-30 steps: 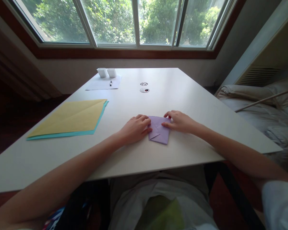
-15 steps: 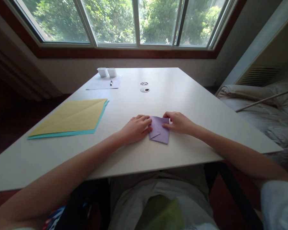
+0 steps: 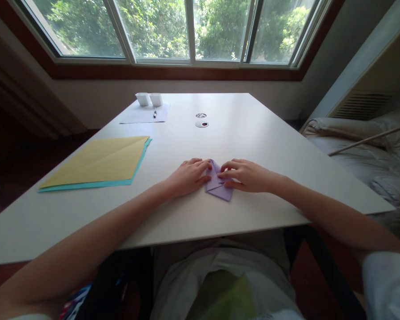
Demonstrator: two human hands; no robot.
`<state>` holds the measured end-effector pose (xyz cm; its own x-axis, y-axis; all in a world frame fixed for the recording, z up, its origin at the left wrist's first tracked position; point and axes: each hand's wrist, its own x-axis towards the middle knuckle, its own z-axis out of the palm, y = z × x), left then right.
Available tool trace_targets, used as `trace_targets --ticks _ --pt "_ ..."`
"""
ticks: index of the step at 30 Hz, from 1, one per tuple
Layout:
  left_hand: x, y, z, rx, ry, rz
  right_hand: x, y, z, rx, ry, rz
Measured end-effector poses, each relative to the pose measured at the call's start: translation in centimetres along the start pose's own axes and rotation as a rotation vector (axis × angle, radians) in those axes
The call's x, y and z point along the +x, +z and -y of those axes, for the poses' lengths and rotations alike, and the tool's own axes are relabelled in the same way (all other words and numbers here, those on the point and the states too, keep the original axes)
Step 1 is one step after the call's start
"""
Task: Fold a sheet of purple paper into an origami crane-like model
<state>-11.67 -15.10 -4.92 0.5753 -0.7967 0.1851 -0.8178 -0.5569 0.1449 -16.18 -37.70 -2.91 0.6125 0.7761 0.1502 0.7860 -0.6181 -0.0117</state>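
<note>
A small folded sheet of purple paper [image 3: 222,192] lies on the white table in front of me. Its far right corner is turned in toward the left, making a slanted edge. My left hand [image 3: 190,176] holds the left edge of the paper, thumb and fingertips pressing it against the table. On the other side, my right hand [image 3: 245,174] has its bent fingers and thumb on the turned-in flap, covering part of the paper's right side.
Yellow paper [image 3: 100,160] lies over turquoise paper [image 3: 120,182] on the table's left. Farther back are a white sheet [image 3: 136,116], a pen [image 3: 155,114] and two white cups [image 3: 142,99]. Round inserts [image 3: 202,124] sit in the tabletop. A padded seat [image 3: 360,138] stands at the right.
My right hand has moved left and toward me over the paper, bringing its far right corner inward. The left hand stays at the left edge.
</note>
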Motion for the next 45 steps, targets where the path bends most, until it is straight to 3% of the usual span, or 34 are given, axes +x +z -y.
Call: trace_targets --ticks 10,21,45 --pt "0.1 0.3 0.3 -0.016 0.049 -0.048 -0.3 0.1 -1.2 0.303 -0.024 -0.001" --pt "0.0 0.5 0.3 -0.019 0.036 -0.057 -0.3 0.1 -0.8 0.143 -0.069 -0.061" --pt "0.3 0.3 1.3 0.080 0.096 0.044 -0.1 0.4 -1.2 0.149 -0.123 -0.058"
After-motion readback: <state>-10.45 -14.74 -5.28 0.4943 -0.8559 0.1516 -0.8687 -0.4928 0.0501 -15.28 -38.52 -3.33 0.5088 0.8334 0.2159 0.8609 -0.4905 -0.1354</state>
